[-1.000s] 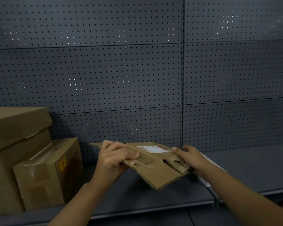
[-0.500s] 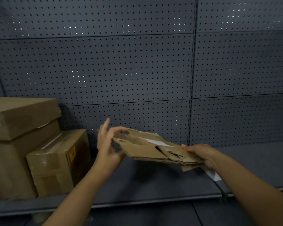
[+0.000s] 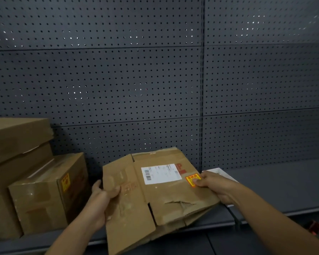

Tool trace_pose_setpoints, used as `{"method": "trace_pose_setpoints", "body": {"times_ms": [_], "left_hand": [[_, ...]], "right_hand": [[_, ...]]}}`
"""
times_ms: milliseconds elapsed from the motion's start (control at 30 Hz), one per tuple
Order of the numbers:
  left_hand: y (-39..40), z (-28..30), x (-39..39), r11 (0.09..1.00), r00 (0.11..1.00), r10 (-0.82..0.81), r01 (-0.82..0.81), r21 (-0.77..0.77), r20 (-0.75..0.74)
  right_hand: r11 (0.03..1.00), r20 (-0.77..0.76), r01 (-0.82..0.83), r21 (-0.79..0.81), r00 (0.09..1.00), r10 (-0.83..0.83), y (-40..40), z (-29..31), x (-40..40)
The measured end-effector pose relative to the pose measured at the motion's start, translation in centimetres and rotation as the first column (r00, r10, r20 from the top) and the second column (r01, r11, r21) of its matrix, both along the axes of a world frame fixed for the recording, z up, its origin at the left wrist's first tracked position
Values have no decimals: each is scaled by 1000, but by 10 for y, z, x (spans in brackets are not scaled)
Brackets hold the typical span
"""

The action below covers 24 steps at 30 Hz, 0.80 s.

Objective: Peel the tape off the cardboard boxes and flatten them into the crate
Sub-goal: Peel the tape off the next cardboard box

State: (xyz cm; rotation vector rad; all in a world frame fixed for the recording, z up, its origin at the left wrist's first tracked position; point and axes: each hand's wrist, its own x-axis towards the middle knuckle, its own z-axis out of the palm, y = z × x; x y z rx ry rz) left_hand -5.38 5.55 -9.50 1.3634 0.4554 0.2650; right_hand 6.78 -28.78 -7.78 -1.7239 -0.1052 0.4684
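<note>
A flattened brown cardboard box point(image 3: 155, 196) with a white shipping label and a yellow-red sticker is held tilted toward me above the grey shelf point(image 3: 284, 184). My left hand point(image 3: 103, 196) grips its left edge, thumb on top. My right hand point(image 3: 214, 184) holds the right edge, thumb pressing on the yellow sticker. A torn crease shows near the lower middle of the box. No crate is in view.
At the left of the shelf stands a taped box point(image 3: 48, 192) with a yellow sticker, beside a stack of two larger boxes point(image 3: 17, 144). A white sheet point(image 3: 223, 173) lies behind my right hand. Dark pegboard point(image 3: 155, 80) backs the shelf.
The flattened box was turned from edge-on to face me, its label side now up. My left hand shifted from the top edge to gripping the left edge.
</note>
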Motion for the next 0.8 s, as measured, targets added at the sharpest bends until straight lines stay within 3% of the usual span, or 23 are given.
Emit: {"method": "trace_pose_setpoints", "body": {"times_ms": [133, 333, 467, 600, 700, 800], "left_hand": [[5, -17, 10, 998, 998, 19, -15, 66, -61], [-7, -34, 29, 957, 998, 63, -59, 283, -6], [-6, -50, 43, 842, 999, 44, -35, 538, -4], [-8, -66, 50, 715, 994, 84, -9, 699, -74], [-6, -67, 52, 671, 990, 84, 25, 741, -109], [-4, -68, 50, 686, 994, 62, 23, 727, -91]], "right_hand": [[998, -39, -49, 45, 998, 50, -3, -9, -1], [993, 138, 118, -26, 984, -113, 10, -47, -4], [980, 128, 175, -98, 978, -162, 7, -75, 3], [961, 170, 235, -143, 963, -210, 12, -77, 2], [951, 209, 255, -177, 954, -217, 13, -80, 6], [953, 185, 250, -172, 958, -218, 12, -83, 8]]}}
